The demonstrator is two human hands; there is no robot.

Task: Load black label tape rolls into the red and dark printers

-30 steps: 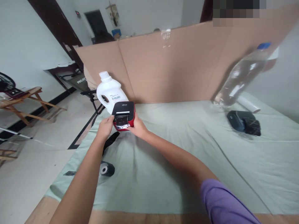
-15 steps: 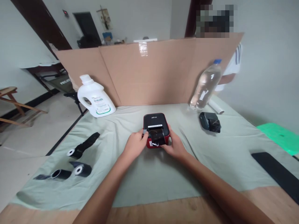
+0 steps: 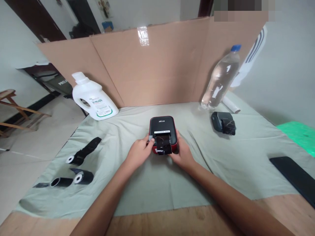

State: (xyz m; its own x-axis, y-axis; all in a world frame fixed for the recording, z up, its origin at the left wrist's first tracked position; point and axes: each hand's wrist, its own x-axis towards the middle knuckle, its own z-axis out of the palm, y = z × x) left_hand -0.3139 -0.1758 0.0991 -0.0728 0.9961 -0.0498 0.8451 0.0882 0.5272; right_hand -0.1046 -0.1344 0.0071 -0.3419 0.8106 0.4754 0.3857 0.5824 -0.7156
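Note:
A small black and red label printer (image 3: pixel 161 124) is in the middle of the cloth-covered table. From its slot a strip of black film (image 3: pixel 163 144) hangs over the front. My left hand (image 3: pixel 140 149) grips the printer's left side, thumb on the front left corner. On the opposite side my right hand (image 3: pixel 182 150) wraps the right edge, its fingers partly hidden behind and below the body. Both hands are closed on the printer.
Rolls of black film (image 3: pixel 83 177) lie at left. A white jug (image 3: pixel 94 98) and a water bottle (image 3: pixel 221 80) stand before a cardboard panel (image 3: pixel 152 72). Right are a second dark device (image 3: pixel 223 123), a white tube (image 3: pixel 231 105) and a black flat slab (image 3: pixel 292 175). A person's sleeve (image 3: pixel 253 52) shows behind.
The view has tilted down and come a little closer. Both hands keep their hold on the printer, which looks nearly unmoved on the cloth.

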